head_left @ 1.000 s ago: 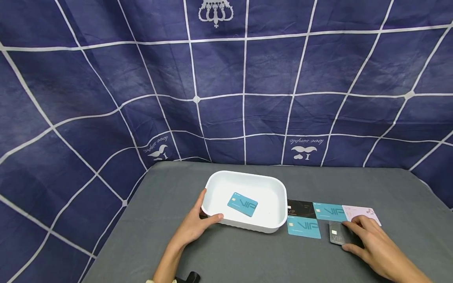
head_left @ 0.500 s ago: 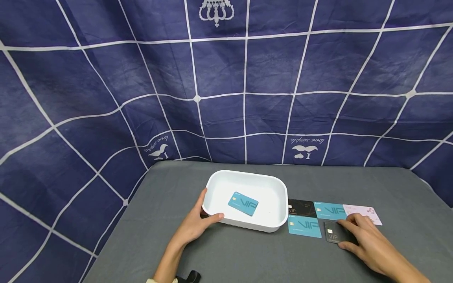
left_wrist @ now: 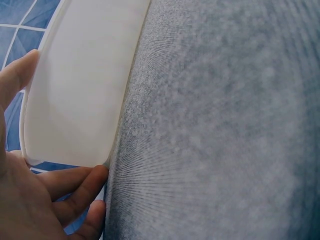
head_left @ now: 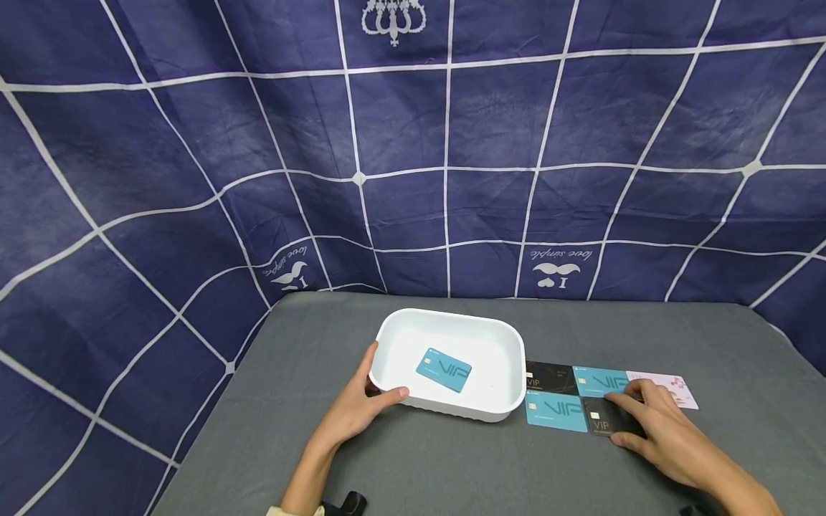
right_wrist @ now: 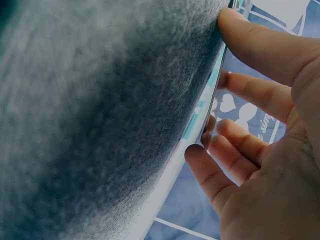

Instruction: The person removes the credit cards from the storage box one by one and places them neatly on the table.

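A white plastic tray (head_left: 493,358) holds one blue VIP card (head_left: 444,370). My left hand (head_left: 351,412) grips the tray's near left corner, thumb along the near side and fingers at the left end. In the left wrist view, the fingers of my left hand (left_wrist: 55,195) reach the tray wall (left_wrist: 85,85) down by the table. My right hand (head_left: 665,430) holds a black VIP card (head_left: 603,417) between thumb and fingers at its long edges, low at the table. This card lies beside a lower blue card (head_left: 556,412); its right part is hidden by the hand.
Behind these, a row has another black card (head_left: 551,378), a blue card (head_left: 596,381) and a pink card (head_left: 674,388), partly covered by the right hand. The grey tabletop (head_left: 490,473) ends at a blue checked curtain (head_left: 484,208).
My right hand has slid the black card left and slightly away from me, up against the lower blue card; it looked tilted before and lies flatter now. The left hand and tray stay put.
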Available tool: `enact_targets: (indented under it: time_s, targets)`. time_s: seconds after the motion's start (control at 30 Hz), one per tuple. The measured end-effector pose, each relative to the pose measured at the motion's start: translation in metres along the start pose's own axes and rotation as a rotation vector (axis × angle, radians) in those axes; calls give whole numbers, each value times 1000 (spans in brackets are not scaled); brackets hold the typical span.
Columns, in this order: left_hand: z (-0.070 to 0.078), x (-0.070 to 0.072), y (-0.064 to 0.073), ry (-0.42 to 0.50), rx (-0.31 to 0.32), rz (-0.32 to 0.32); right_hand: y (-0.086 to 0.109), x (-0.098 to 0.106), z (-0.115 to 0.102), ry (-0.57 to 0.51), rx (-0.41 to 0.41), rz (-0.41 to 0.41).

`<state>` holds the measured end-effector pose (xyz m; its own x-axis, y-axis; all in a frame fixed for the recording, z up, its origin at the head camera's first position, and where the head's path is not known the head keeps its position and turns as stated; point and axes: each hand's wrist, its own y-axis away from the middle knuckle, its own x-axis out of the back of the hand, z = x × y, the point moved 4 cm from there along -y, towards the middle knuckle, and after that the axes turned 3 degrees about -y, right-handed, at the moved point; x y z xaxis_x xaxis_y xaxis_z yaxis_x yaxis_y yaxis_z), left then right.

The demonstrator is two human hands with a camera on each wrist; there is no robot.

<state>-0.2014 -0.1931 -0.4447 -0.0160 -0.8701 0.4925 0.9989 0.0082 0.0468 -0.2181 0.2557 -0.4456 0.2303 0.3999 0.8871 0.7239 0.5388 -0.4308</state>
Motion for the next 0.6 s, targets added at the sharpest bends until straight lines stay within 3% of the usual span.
enact_targets:
  time_s: [0.37, 0.6]
  targets:
    - [1, 1, 0, -3, 7, 3, -1, 0, -1, -27, -58, -56]
    - [1, 0, 0, -4, 7, 4, -1, 0, -1, -42, -65, -32]
